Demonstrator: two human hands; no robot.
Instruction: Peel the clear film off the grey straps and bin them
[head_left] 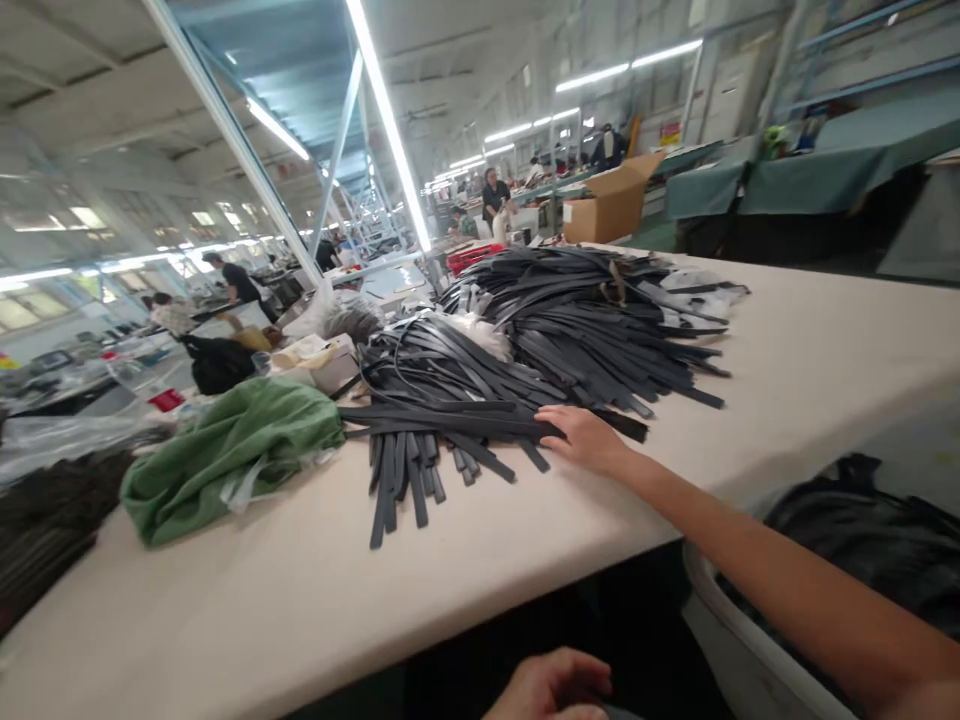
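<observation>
My right hand (586, 440) reaches in from the right across the table. Its fingers close over a few long, flat black strips (465, 422), which lie crosswise on the near edge of a heap. Under and behind them spreads a pile of similar black strips (409, 470), their cut ends fanned toward me. A larger bundle of black strips (592, 330) lies farther back. Low at the bottom edge is my left hand (555, 688), partly out of view, with its fingers curled in. Whatever it may hold is hidden.
A cream-covered table (300, 600) runs beneath the strips. Green cloth (240, 450) lies on the left, beside dark bundled material (60, 510). At lower right, a white tub (739, 640) holds black material. Behind are an open cardboard box (607, 205) and co-workers (496, 195).
</observation>
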